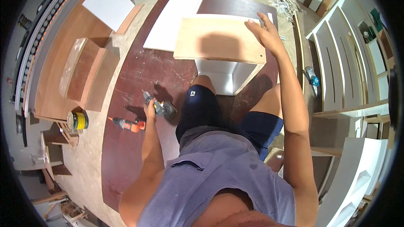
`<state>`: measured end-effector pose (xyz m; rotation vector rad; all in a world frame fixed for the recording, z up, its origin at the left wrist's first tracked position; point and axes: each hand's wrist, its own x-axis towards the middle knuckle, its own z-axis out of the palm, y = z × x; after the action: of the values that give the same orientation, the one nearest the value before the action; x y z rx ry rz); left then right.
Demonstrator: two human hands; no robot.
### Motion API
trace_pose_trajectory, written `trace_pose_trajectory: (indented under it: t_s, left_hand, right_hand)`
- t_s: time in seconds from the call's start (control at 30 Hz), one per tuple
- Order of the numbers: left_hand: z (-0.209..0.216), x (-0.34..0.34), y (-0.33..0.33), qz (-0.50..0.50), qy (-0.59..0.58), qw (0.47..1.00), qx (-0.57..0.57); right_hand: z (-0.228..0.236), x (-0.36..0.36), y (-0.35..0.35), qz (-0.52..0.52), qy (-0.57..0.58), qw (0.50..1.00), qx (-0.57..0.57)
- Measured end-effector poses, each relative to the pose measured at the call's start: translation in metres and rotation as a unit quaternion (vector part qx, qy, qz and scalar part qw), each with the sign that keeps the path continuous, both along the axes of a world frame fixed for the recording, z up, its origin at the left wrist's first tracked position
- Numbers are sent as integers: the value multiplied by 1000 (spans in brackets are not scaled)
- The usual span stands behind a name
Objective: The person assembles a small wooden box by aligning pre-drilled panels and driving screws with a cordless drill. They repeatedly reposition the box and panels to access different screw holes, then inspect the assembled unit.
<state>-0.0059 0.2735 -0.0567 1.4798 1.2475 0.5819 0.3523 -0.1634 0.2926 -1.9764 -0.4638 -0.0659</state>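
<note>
My left hand [150, 110] grips a grey and yellow cordless drill [160, 106] low over the dark red-brown board [139, 75] I kneel on. An orange drill [127, 124] lies on that board just left of this hand. My right hand [266, 31] rests flat, fingers spread, on the far right corner of a plywood panel [219, 40]. The panel tops a box-like cabinet with a white inside [229, 75] that stands in front of my knees.
A white board [176, 17] lies behind the cabinet, another white panel [108, 2] rests on a plywood bench at the left. A yellow-green can [77, 120] sits on the floor at left. White shelf units [349, 59] stand along the right. A blue tool [312, 77] lies near them.
</note>
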Motion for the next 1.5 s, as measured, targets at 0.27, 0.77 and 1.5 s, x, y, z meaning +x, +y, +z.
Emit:
trace_pose_trajectory:
  t_s: [0.27,0.77,1.5]
  left_hand:
    - [248,129,-133,-259,-336,871,-247]
    - [379,313,-324,-566,-330,712,-253]
    - [54,324,-190,-465,213,836,197]
  right_hand:
    - [-6,10,0,-27,-65,987,-145]
    - [1,45,-155,-157,134,958,-198]
    - [-190,-18,-324,-270,293,888,230]
